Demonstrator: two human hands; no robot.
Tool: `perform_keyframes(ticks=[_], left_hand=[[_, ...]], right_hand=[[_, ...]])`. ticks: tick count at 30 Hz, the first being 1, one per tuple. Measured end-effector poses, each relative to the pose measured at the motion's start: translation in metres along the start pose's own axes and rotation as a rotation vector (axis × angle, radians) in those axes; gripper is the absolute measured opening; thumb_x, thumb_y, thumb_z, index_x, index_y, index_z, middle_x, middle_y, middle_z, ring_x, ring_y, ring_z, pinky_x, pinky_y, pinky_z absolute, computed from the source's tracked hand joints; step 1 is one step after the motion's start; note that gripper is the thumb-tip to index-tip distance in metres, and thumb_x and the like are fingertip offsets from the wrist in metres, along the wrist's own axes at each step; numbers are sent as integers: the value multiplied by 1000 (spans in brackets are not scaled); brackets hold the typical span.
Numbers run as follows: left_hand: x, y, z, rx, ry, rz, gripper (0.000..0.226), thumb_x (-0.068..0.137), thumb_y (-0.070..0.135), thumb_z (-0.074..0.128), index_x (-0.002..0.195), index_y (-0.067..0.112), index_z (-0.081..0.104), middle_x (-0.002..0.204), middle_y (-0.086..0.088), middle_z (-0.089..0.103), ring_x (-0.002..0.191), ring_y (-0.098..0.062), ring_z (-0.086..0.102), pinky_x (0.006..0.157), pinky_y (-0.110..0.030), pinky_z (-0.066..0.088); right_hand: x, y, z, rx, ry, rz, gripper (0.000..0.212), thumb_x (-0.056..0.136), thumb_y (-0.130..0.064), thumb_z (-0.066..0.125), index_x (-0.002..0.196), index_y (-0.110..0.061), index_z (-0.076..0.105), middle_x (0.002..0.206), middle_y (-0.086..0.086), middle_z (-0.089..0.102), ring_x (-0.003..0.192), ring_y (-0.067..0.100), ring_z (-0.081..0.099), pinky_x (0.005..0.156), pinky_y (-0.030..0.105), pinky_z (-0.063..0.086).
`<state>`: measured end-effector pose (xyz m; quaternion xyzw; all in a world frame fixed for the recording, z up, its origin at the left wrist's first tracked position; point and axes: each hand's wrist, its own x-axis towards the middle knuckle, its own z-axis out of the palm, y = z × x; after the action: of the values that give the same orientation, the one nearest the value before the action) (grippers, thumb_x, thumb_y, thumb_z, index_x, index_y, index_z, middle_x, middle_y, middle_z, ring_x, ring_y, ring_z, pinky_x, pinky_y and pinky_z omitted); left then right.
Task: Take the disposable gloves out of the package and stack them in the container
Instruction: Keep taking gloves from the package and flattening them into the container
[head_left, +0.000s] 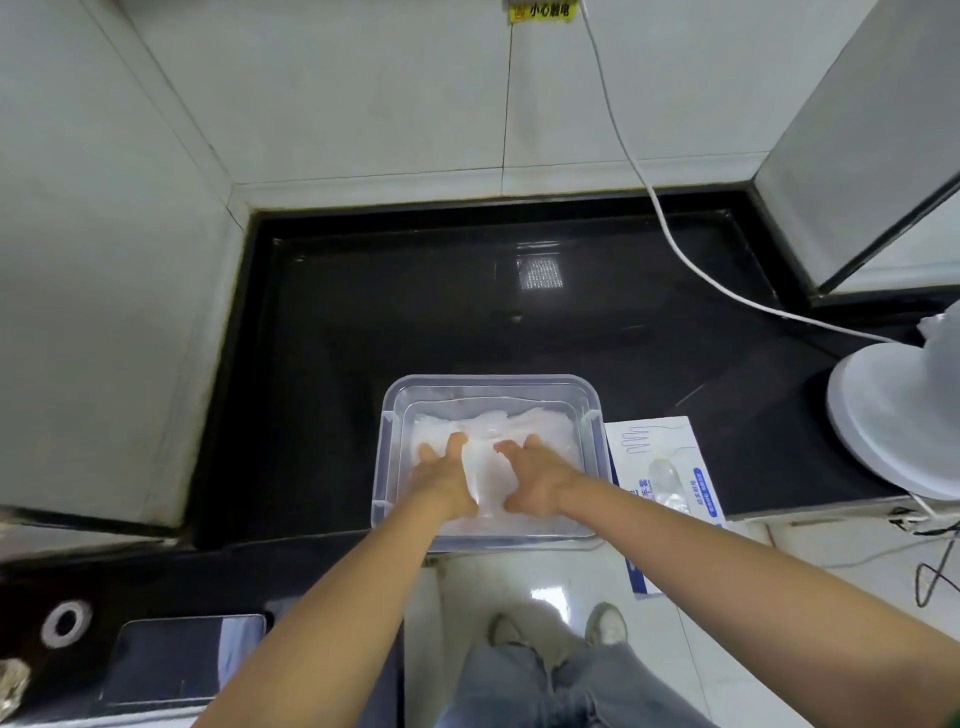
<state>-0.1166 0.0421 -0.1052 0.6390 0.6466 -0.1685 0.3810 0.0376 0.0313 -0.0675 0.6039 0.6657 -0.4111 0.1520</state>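
Container (383, 457): clear plastic tub, rounded rectangle, at 6 o'clock on the black counter (415, 312), hard against the near edge. Its sides sit square to that edge.

Gloves (519, 421): in the tub, a thin translucent milky film, wrinkled and layered into a low flat pile. The pile covers most of the floor. Its far edge is ragged and runs 9-to-3, short of the far wall. The strip visible between the hands runs 12-to-6. Can't tell which way the glove fingers or cuffs point; the layers blur together.

Left hand (444, 480): inside the tub on the 9 o'clock half, palm down, fingers straight and splayed toward 12, pressing flat on the pile. No grip.
Right hand (540, 480): same on the 3 o'clock half, flat, fingers splayed toward 12 and 11, thumb at the near side. Pressing, holding nothing. The hands are near each other, not touching.

Package (660, 457): flat, white with blue print, just beside the tub at its 3 o'clock. Long axis roughly 12-to-6, near end hanging past the counter edge.

Other: a white cable (675, 249) runs from 12 down to 3. A white round base (893, 410) sits at 3. A dark flat slab (171, 660) lies at 7.
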Motion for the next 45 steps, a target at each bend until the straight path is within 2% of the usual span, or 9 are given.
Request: perform_keyframes(ticks=[8, 11, 15, 19, 24, 31, 36, 39, 45], left_hand=[[-20, 14, -10, 75, -35, -34, 93, 93, 22, 59, 153, 30, -11, 160, -14, -5, 134, -38, 37, 101, -41, 47], [-34, 23, -20, 111, 186, -27, 68, 97, 31, 53, 153, 21, 16, 149, -13, 36, 125, -31, 49, 94, -34, 47], [-52, 49, -31, 11, 530, 52, 26, 97, 26, 50, 119, 15, 59, 107, -7, 68, 96, -25, 65, 80, -34, 55], [-74, 98, -29, -103, 670, 206, 18, 96, 24, 49, 110, 17, 58, 89, -6, 69, 83, -26, 64, 65, -33, 48], [-92, 159, 7, -200, 568, 455, 13, 95, 25, 53, 107, 22, 55, 79, -5, 68, 78, -26, 62, 66, -32, 45], [-93, 195, 69, -80, 204, 377, 52, 91, 27, 59, 137, 17, 35, 110, -10, 65, 102, -31, 62, 80, -38, 49], [-77, 187, 86, -5, 94, 246, 97, 82, 32, 72, 154, 21, 7, 130, -6, 54, 117, -28, 55, 94, -37, 47], [-74, 187, 91, -8, 119, 224, 100, 79, 29, 76, 153, 23, 10, 130, -7, 52, 116, -27, 55, 93, -37, 48], [-72, 187, 94, -40, 158, 252, 97, 76, 27, 80, 150, 24, 17, 126, -5, 55, 111, -26, 58, 90, -35, 50]], right_hand=[[-16, -2, -17, 89, 51, -66, 56, 95, -26, 60, 146, -16, 38, 138, 8, 49, 125, 27, 47, 103, 33, 42], [-26, 7, -36, 393, 205, -192, 33, 96, -19, 61, 129, -17, 58, 116, 4, 61, 101, 21, 62, 77, 25, 55], [-55, 37, -66, 586, 452, -287, 20, 92, -1, 55, 95, -12, 71, 79, -1, 65, 64, 8, 58, 60, 15, 48], [-72, 91, -66, 485, 598, -131, 14, 90, -10, 60, 84, -13, 73, 79, 1, 71, 72, 14, 62, 72, 28, 50], [-87, 145, -36, 145, 391, 136, 16, 89, -21, 55, 98, -20, 68, 101, 1, 69, 92, 22, 65, 81, 36, 54], [-95, 158, -2, -46, 412, 142, 33, 90, -25, 59, 122, -25, 61, 122, 3, 54, 100, 23, 64, 83, 32, 51], [-94, 160, 3, 83, 541, 108, 9, 85, -23, 63, 88, -24, 71, 106, -2, 56, 91, 23, 65, 80, 30, 52], [-92, 167, 3, 211, 573, 14, 31, 90, -16, 63, 64, -33, 57, 99, -1, 54, 84, 23, 63, 74, 28, 50], [-102, 177, -9, 602, 675, -215, 21, 96, -16, 60, 81, -30, 55, 102, -3, 54, 89, 12, 58, 80, 18, 46]])
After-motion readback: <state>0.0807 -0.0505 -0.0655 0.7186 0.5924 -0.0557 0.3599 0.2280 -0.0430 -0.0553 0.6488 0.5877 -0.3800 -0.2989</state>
